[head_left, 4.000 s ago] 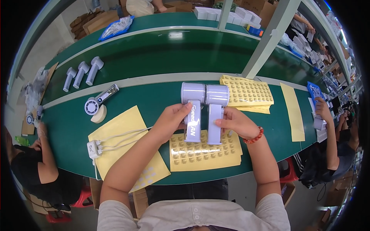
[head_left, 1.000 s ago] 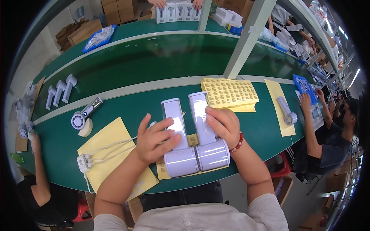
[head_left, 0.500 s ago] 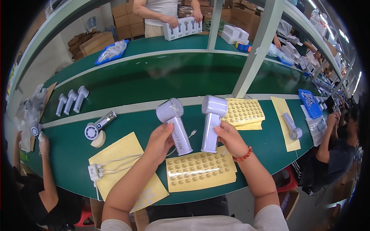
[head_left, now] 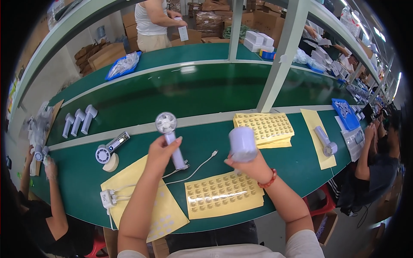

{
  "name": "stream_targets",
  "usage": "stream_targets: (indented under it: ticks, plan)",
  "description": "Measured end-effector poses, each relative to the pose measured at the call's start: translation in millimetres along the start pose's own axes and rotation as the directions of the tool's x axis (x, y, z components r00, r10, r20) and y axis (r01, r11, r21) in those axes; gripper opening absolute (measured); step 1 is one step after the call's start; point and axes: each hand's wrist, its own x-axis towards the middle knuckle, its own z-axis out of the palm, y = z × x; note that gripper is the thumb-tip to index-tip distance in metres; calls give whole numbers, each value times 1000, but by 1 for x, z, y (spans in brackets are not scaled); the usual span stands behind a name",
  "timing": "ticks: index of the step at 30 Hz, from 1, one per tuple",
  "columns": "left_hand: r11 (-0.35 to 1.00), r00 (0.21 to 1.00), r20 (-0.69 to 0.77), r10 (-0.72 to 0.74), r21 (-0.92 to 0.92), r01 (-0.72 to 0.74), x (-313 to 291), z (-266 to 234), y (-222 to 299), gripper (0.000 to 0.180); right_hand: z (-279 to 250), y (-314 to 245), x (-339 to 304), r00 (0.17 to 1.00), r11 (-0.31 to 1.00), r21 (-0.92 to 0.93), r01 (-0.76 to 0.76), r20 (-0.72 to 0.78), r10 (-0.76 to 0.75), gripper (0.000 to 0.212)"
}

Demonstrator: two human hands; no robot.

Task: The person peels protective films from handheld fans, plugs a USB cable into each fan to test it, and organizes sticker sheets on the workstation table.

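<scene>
Head view: two handheld fans, left hand's, right hand's.

Both bare forearms rise from the lower edge and lean slightly toward each other, the left hand raised with fingers curled in a closed grip and thumb upward, the right hand (a red bead bracelet at its wrist) likewise clenched, knuckles turned away.
</scene>
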Motion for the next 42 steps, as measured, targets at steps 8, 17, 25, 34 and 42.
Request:
stream_targets:
  ticks: [8, 17, 25, 34, 42]
  plan:
    - [911, 951, -176, 255, 374, -174, 20, -14, -21, 46, 3, 9, -10, 935, 817, -491, 302, -13, -354, 52]
    - [697, 850, 75, 522, 536, -476, -22, 9, 21, 70, 9, 5, -2, 761, 695, -321, 643, 167, -627, 54]
    - [647, 622, 544, 563, 178, -741, -70, 41, 32, 72, 14, 4, -6, 868, 783, -375, 496, 215, -447, 67]
    - [533, 561, 422, 712, 195, -823, -76, 55, 21, 66, -12, -95, -38, 887, 567, -687, 454, 412, -210, 73]
    - [379, 408, 386, 828, 151, -913, -78, 58, 15, 62, 1, -112, -36, 831, 349, -756, 553, 530, -168, 43]
